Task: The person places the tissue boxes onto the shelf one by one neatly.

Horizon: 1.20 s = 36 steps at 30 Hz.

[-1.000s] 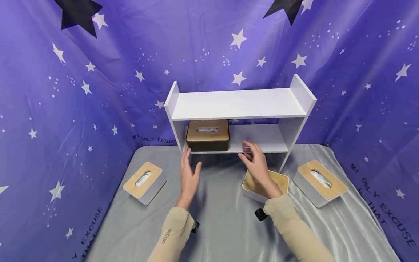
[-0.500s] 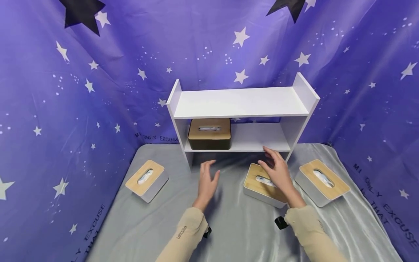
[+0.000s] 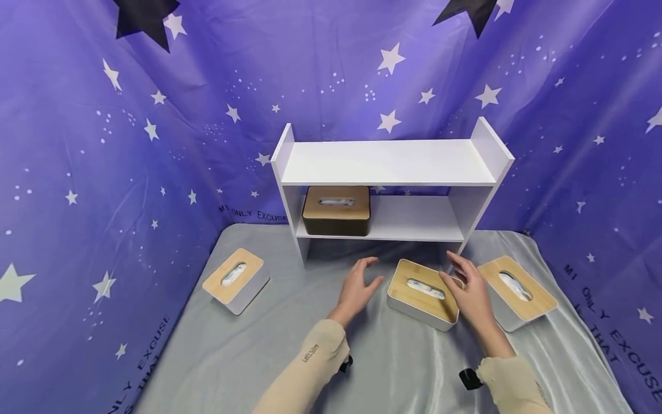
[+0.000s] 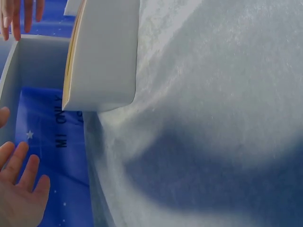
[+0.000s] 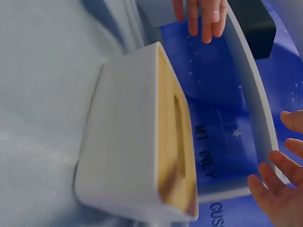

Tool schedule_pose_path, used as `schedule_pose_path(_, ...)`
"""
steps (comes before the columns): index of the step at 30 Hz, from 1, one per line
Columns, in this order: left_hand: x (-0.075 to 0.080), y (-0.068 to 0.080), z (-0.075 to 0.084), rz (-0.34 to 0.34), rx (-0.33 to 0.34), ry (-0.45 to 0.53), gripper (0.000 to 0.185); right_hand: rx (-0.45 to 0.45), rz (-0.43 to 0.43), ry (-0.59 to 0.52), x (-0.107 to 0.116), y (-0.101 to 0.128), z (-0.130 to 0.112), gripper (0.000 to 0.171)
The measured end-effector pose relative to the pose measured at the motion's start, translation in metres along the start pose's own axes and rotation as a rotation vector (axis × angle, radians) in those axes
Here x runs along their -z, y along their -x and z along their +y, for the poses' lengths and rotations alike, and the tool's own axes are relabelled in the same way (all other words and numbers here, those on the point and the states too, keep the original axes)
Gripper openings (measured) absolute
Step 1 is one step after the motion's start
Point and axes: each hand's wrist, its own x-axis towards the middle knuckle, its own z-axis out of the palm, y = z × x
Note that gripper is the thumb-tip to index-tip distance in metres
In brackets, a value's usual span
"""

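Observation:
A white tissue box (image 3: pixel 418 301) with a bamboo lid sits on the grey cloth in front of the shelf, turned at an angle. Left of this box my left hand (image 3: pixel 357 292) hovers with relaxed fingers, apart from it and holding nothing. My right hand (image 3: pixel 469 292) is at the box's right end, fingers loosely bent, thumb over the lid's right edge. In the right wrist view the same box (image 5: pixel 125 137) shows its side, and my right hand (image 5: pixel 281 184) is spread apart. A black tissue box (image 3: pixel 336 211) with a wooden lid rests on the shelf's left side.
The white two-tier shelf (image 3: pixel 388 163) stands at the back. Another white tissue box (image 3: pixel 517 303) lies close by on the right, and one more tissue box (image 3: pixel 235 275) on the left. Purple starry curtains (image 3: pixel 331 63) enclose the space.
Both hands have moved back from the shelf and rightward, down to the white tissue box, one on either side. The boxes stay where they were; the head view has shifted slightly.

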Motion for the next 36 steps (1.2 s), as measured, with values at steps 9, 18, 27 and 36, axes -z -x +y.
schedule_pose_path(9, -0.016, -0.006, 0.01, -0.149, 0.059, 0.001, 0.061, -0.036, 0.032, 0.032, 0.013, 0.019, 0.012, 0.049)
schedule_pose_path(18, -0.029, 0.0, 0.006, -0.264, 0.132, 0.051, 0.086, -0.079, 0.019, 0.071, 0.014, 0.035, 0.023, 0.055)
schedule_pose_path(27, -0.036, 0.005, 0.008, -0.326, 0.157, 0.057, 0.092, -0.149, 0.025, 0.067, 0.012, 0.051, 0.031, 0.062)
schedule_pose_path(36, -0.041, 0.011, 0.006, -0.335, 0.163, 0.086, 0.091, -0.308, -0.082, -0.003, 0.005, 0.067, 0.033, 0.085)
